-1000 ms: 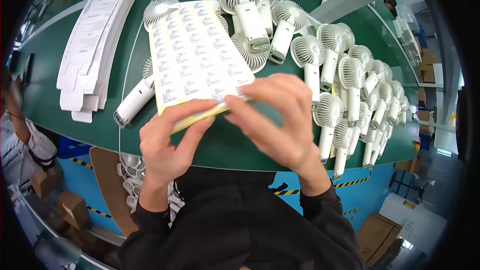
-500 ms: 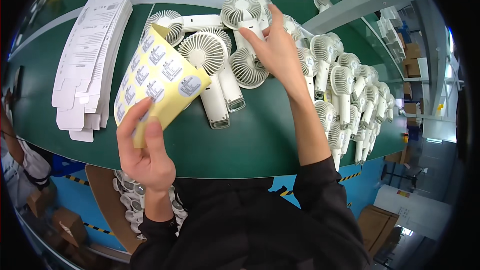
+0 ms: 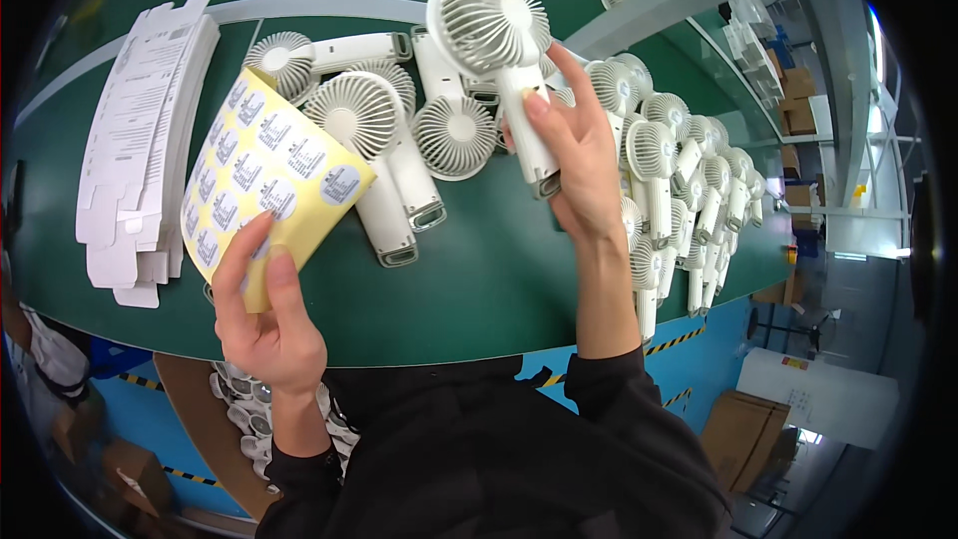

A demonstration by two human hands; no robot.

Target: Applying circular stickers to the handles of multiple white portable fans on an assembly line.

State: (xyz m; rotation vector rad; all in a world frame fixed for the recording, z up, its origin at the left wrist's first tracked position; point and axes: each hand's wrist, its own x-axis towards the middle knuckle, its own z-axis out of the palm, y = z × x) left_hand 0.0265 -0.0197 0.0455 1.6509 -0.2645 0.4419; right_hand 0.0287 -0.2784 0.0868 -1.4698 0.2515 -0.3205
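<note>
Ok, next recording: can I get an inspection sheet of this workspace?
Surface: green tabletop.
Things in hand: label sheet, yellow with round printed labels, bent; white handheld fan.
Grip: left grip holds the sheet at its near edge; right grip holds the fan by its handle.
Clutter: stack of flat white cartons at left; loose fans mid-table, some overlapping; crowded fans at right.
Cables: nothing seen.
Surroundings: cardboard box with white parts below the table edge; blue floor with black-and-yellow tape; another person's sleeve at far left, partly in view.
</note>
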